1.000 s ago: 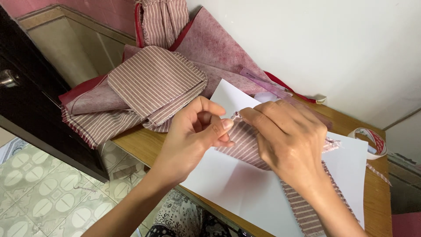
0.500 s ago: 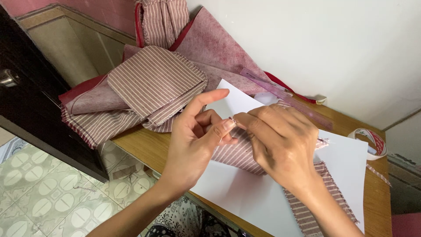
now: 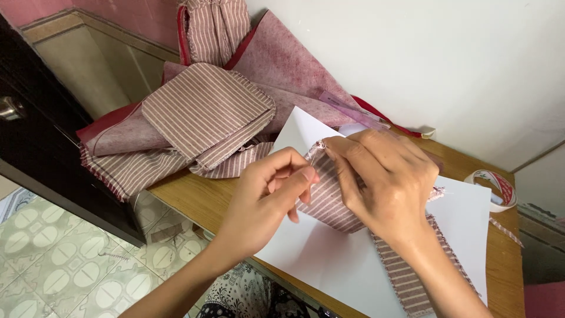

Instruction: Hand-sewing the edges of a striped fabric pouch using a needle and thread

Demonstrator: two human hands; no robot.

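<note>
A narrow piece of pink-and-white striped fabric [image 3: 329, 203] lies on a white paper sheet [image 3: 329, 265] on a wooden table [image 3: 194, 197]. My right hand [image 3: 382, 179] presses on the fabric and pinches its upper corner with fingertips. My left hand [image 3: 265, 200] is beside it, thumb and forefinger pinched on the fabric's left edge. A further strip of the striped fabric [image 3: 406, 277] runs down the paper under my right wrist.
A stack of folded striped cloth [image 3: 206, 112] and mottled pink cloth [image 3: 276, 65] is piled at the table's far left against the white wall. A roll of tape [image 3: 497, 188] sits at the right. Dark cabinet [image 3: 35, 141] and tiled floor [image 3: 65, 259] lie left.
My left forefinger, lifted half a second ago, has come down into a pinch on the fabric edge. My right hand has shifted slightly toward the fabric's upper corner.
</note>
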